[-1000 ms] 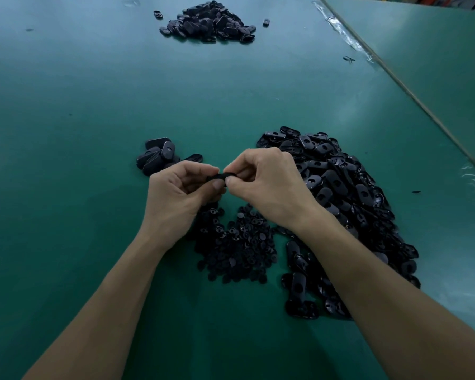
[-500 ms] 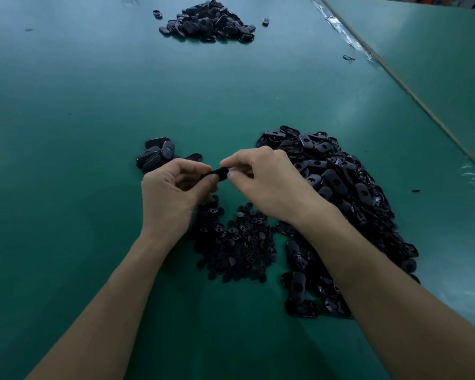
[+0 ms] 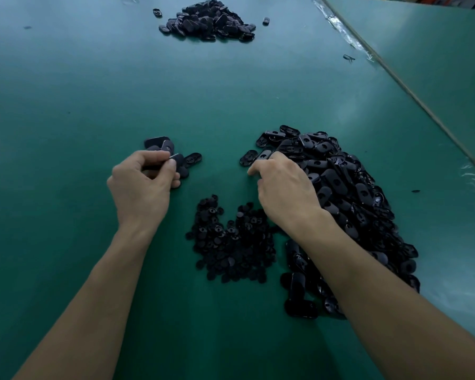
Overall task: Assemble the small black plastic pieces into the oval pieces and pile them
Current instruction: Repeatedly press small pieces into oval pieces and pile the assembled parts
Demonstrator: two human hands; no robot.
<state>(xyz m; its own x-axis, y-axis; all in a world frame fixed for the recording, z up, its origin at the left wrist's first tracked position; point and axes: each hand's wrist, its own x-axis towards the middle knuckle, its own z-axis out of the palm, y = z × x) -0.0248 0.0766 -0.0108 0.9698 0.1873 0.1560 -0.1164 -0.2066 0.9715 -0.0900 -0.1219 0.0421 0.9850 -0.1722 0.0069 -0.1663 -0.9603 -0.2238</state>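
left forearm (image 3: 93,297): bare, seen coming in from the bottom edge and angled toward the middle of the table (image 3: 66,105).
right forearm (image 3: 381,297): bare, seen coming in from the lower right corner and laid across the near part of the oval heap.
small black pieces (image 3: 231,242): a loose heap of small round parts was noted on the green table between the two forearms, just beside the oval heap.
oval heap (image 3: 354,204): a large heap of dark oval pieces was recorded on the right, partly hidden under the right forearm.
right hand (image 3: 283,187): held palm down at the left edge of the oval heap with its fingers curled downward. The fingertips were hidden, so whether anything was gripped could not be told.
loose ovals (image 3: 248,158): two were noted lying flat at the heap's edge, just beyond the right hand.
left hand (image 3: 143,187): seen well apart from the right hand, fingers curled, with one oval pinched between thumb and forefinger.
held oval (image 3: 178,159): dark with a pale edge, kept at the near side of the small pile. Contact with the pile could not be told.
small pile (image 3: 159,142): a few ovals were stacked just beyond the left hand, with a single oval (image 3: 193,159) lying flat at its right.
table seam (image 3: 395,78): a diagonal line was noted on the right, with a second green surface (image 3: 436,50) beyond it.
far pile (image 3: 209,20): another heap of dark pieces was logged at the far end of the table.
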